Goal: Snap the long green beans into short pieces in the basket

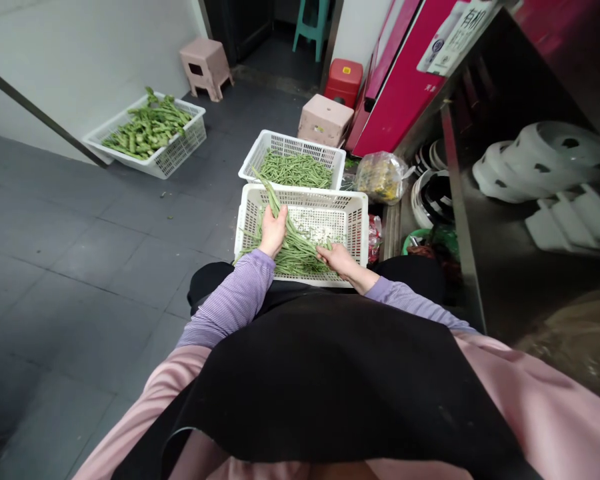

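Long green beans (300, 261) lie in the near half of a white plastic basket (363, 227) in front of my lap. My left hand (273, 230) is closed round a bunch of these beans, whose tips stick up past the basket's far rim. The fingers of my right hand (336, 259) pinch the other end of the bunch, low over the right side of the basket. Small pale and green bits are scattered on the basket's bottom behind the bunch. Just beyond stands a second white basket (250, 160) with short green bean pieces (297, 170) in it.
A third white basket (180, 152) holding green vegetables (150, 127) stands by the left wall. Pink stools (207, 63) (325, 120), a red stool (344, 81) and a knotted plastic bag (381, 177) are farther back. A metal shelf (463, 220) borders the right side.
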The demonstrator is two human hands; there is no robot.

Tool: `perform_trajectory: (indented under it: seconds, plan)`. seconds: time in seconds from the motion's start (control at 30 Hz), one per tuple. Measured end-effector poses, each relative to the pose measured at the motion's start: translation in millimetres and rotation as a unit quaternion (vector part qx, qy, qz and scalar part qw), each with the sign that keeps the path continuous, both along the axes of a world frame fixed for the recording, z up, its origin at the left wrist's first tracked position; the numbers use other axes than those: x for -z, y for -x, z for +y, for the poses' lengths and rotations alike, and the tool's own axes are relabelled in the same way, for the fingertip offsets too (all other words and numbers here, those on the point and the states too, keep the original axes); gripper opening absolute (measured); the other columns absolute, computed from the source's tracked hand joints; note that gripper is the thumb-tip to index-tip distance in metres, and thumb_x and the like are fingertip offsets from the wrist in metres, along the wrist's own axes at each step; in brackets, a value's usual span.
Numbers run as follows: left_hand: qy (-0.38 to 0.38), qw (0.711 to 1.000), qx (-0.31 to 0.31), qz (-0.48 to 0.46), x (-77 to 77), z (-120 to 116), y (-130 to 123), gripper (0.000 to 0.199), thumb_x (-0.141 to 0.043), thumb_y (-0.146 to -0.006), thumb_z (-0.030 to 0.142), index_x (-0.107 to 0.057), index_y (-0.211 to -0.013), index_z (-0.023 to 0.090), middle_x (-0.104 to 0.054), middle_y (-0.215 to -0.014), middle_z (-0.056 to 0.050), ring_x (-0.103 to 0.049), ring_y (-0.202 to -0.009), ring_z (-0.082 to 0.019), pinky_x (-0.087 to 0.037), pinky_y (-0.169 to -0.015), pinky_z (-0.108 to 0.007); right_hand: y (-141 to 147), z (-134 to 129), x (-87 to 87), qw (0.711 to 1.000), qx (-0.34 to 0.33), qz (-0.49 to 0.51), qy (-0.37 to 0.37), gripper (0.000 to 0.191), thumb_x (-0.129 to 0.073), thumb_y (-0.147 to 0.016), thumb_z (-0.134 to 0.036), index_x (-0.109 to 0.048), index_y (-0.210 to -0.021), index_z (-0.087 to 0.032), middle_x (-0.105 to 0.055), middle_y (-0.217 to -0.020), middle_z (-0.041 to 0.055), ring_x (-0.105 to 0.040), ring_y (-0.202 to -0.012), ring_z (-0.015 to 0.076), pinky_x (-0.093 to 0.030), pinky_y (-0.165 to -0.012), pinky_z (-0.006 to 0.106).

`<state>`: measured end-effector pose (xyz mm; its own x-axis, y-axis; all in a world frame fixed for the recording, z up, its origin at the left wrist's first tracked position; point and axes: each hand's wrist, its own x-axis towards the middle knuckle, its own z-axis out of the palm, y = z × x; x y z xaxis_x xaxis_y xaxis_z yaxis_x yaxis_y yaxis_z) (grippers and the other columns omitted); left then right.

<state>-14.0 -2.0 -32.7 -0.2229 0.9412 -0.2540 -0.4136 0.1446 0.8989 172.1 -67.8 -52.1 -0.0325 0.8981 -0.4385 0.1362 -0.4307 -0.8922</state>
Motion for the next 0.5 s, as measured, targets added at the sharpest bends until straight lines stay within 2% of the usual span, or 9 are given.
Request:
perform_trajectory:
  seconds: [0.07,0.17,0.23,0.3,0.4,0.43,0.5]
  plan:
    - [0.003,1.0,-0.002,-0.016,-0.2,2.0,0.3,0.03,-0.077,-0.083,0.035,-0.054,-0.095,0.021,-0.049,-0.064,0.006,-0.035,-0.042,-0.004,-0.025,-0.041,-0.02,-2.5,-3.9,-8.4,0.996,-0.027,-0.027,-0.081,0.03,-0.075,-0.081,-0.034,-0.053,-0.064,-0.02,-0.047,-0.052,-0.0036,-0.037,-0.048,0.0104,-0.03,-0.046,0.022]
    - [0.064,0.995,0.024,-0.071,-0.5,5.1,-0.7,0.026,-0.072,-0.088,0.032,-0.048,-0.089,0.021,-0.048,-0.061,0.008,-0.032,-0.038,-0.003,-0.023,-0.037,-0.019,-2.5,-13.4,-36.5,0.976,-0.105,-0.048,-0.186,0.025,-0.071,-0.085,-0.034,-0.06,-0.067,-0.02,-0.052,-0.06,-0.0003,-0.047,-0.061,0.0146,-0.038,-0.059,0.025]
    - [0.098,0.988,0.052,-0.105,-1.2,5.6,-2.1,0.025,-0.069,-0.09,0.03,-0.046,-0.087,0.021,-0.048,-0.058,0.008,-0.032,-0.036,-0.004,-0.023,-0.036,-0.019,-2.4,-14.8,-54.9,0.965,-0.139,-0.038,-0.219,0.023,-0.069,-0.086,-0.033,-0.063,-0.069,-0.021,-0.056,-0.067,0.002,-0.053,-0.071,0.0178,-0.041,-0.067,0.028]
    - [0.105,0.984,0.06,-0.128,-2.6,5.0,-3.3,0.027,-0.07,-0.089,0.03,-0.045,-0.086,0.021,-0.048,-0.057,0.008,-0.032,-0.036,-0.003,-0.023,-0.036,-0.018,-5.5,-7.9,-62.8,0.963,-0.137,-0.037,-0.229,0.019,-0.072,-0.084,-0.031,-0.065,-0.07,-0.021,-0.059,-0.075,0.0038,-0.056,-0.081,0.0202,-0.043,-0.073,0.03]
    - [0.087,0.983,0.057,-0.151,-5.4,2.7,-4.9,0.031,-0.073,-0.087,0.031,-0.044,-0.083,0.02,-0.047,-0.056,0.009,-0.033,-0.037,-0.002,-0.023,-0.037,-0.016,-17.3,12.7,-50.0,0.975,-0.086,-0.069,-0.195,0.014,-0.083,-0.071,-0.022,-0.07,-0.076,-0.021,-0.059,-0.082,0.0032,-0.056,-0.085,0.0191,-0.045,-0.071,0.027]
    - [0.085,0.982,0.064,-0.157,-6.1,1.5,-6.0,0.032,-0.073,-0.087,0.031,-0.044,-0.082,0.02,-0.048,-0.056,0.008,-0.033,-0.037,-0.002,-0.023,-0.037,-0.016,-21.4,18.9,-41.8,0.982,-0.067,-0.073,-0.16,0.017,-0.085,-0.069,-0.021,-0.071,-0.08,-0.021,-0.057,-0.08,0.0021,-0.055,-0.079,0.017,-0.044,-0.066,0.025]
    - [0.083,0.979,0.082,-0.17,-6.4,-1.6,-9.5,0.034,-0.075,-0.085,0.032,-0.044,-0.08,0.02,-0.048,-0.056,0.008,-0.033,-0.037,-0.003,-0.022,-0.036,-0.017,-25.7,26.1,-25.6,0.996,-0.051,-0.038,-0.058,0.02,-0.083,-0.074,-0.03,-0.07,-0.085,-0.019,-0.051,-0.07,-0.0009,-0.047,-0.062,0.0117,-0.036,-0.052,0.021]
